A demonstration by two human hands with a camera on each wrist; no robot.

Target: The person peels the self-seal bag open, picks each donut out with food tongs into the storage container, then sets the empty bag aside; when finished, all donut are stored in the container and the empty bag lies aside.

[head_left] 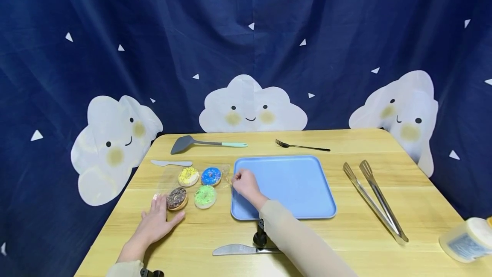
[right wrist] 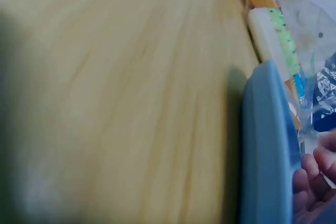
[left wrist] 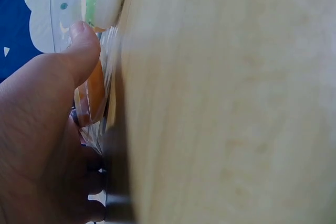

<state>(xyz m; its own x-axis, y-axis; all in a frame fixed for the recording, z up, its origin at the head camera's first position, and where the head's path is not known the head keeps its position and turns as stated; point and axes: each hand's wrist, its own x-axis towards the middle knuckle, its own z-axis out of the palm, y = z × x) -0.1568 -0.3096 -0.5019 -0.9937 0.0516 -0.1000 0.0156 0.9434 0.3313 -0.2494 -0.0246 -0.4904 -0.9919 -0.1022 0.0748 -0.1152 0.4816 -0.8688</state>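
Note:
A clear plastic bag [head_left: 225, 170] of doughnuts lies on the table's left half. Inside are a yellow-topped doughnut [head_left: 188, 176], a blue one [head_left: 211, 176], a green one [head_left: 205, 196] and a chocolate one [head_left: 177, 198]. My left hand [head_left: 155, 221] rests beside the chocolate doughnut with fingers extended and thumb spread, touching the bag's near left side. Above the left edge of a light blue tray [head_left: 292, 187], my right hand [head_left: 247, 185] pinches the gathered end of the bag. In the right wrist view, the right fingers [right wrist: 311, 167] curl at that gathered plastic.
Behind the bag lie a white plastic knife [head_left: 171, 163] and a grey spatula [head_left: 182, 143]. A black fork [head_left: 303, 146] is behind the tray, metal tongs [head_left: 378, 200] are on its right, and a table knife [head_left: 234, 249] lies in front. A white bottle [head_left: 467, 240] stands far right.

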